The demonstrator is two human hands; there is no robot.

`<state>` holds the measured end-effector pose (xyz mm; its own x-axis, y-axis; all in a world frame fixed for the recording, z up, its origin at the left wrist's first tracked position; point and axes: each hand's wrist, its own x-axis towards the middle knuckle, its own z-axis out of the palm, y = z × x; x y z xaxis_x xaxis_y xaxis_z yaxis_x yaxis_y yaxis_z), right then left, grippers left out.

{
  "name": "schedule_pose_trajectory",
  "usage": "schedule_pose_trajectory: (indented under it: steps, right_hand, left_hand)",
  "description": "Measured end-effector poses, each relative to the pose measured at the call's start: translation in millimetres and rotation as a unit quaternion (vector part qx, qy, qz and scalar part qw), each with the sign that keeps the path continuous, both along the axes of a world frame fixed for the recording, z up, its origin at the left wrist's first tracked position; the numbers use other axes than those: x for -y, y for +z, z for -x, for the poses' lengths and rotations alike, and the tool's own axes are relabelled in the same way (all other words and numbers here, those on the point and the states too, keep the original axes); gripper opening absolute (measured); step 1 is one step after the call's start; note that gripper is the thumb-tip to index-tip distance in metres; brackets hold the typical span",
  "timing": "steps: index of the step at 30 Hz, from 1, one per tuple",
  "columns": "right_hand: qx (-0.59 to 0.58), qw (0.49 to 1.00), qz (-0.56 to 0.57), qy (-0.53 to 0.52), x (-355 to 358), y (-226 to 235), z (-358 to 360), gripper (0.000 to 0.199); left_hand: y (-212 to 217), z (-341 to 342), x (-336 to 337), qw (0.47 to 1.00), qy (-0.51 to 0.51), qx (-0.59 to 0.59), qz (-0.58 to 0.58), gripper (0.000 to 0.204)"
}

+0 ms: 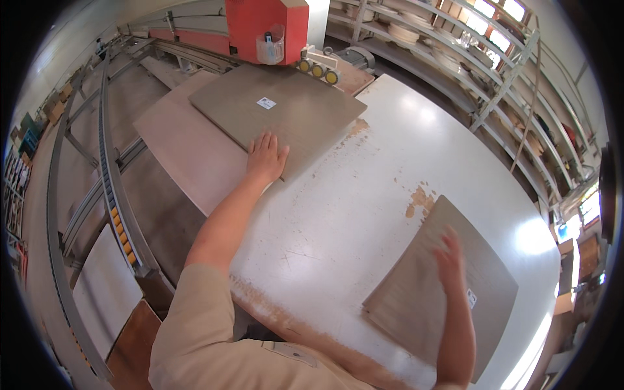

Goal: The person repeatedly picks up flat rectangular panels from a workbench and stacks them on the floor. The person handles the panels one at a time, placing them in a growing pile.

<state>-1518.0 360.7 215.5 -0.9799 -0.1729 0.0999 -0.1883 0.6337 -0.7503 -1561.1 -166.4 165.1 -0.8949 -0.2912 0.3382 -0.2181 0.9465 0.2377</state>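
Note:
My left hand (266, 158) lies flat, fingers stretched, on the near edge of a grey-brown board (305, 107). That board has a small white label (266, 103) and lies at the foot of a red machine (263, 29). Over on the right, my right hand (449, 261) is slightly blurred, with its fingers apart and nothing in it. Below it a second grey-brown board (484, 260), or a stack of them, rests on the white worktable (312, 227); my forearm partly covers its label (471, 298). Whether the right hand touches this board I cannot tell.
Yellow-faced rollers (318, 70) sit at the machine's side. A pinkish board surface (175, 130) extends left of the first board. A roller conveyor rail (110, 175) runs along the left. Metal shelves (429, 39) with stacked pieces line the far right. The tabletop has worn brown patches.

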Motion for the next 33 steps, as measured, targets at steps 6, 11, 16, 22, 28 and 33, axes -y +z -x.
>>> schedule_pose_trajectory:
  steps: [6, 11, 16, 22, 28, 33]
  right_hand:
    - [0.328, 0.857, 0.387, -0.090, 280.0, -53.8, 82.1, 0.052]
    - [0.321, 0.773, 0.540, -0.088, 311.8, -68.7, 60.0, 0.034]
    - [0.290, 0.755, 0.581, -0.092, 279.2, -47.0, -15.3, 0.048]
    - [0.278, 0.723, 0.627, -0.077, 261.8, -3.5, -91.4, 0.061]
    - [0.257, 0.709, 0.651, -0.087, 229.4, 37.1, -132.9, 0.062]
    - [0.215, 0.738, 0.631, -0.105, 166.5, 58.6, -180.4, 0.064]
  left_hand:
    - [-21.6, -38.3, -25.5, 0.984, -0.176, 0.007, 0.000, 0.068]
    - [-7.2, -67.5, -40.5, 0.952, -0.280, -0.014, -0.121, 0.058]
    - [-9.2, -66.6, 26.8, 0.964, -0.067, -0.195, -0.167, 0.065]
    - [-13.7, -35.8, 87.8, 0.877, 0.059, -0.235, -0.414, 0.071]
    - [3.5, -50.9, 39.5, 0.707, 0.073, -0.296, -0.638, 0.059]
    - [18.3, -84.7, 16.2, 0.424, 0.040, -0.216, -0.879, 0.046]
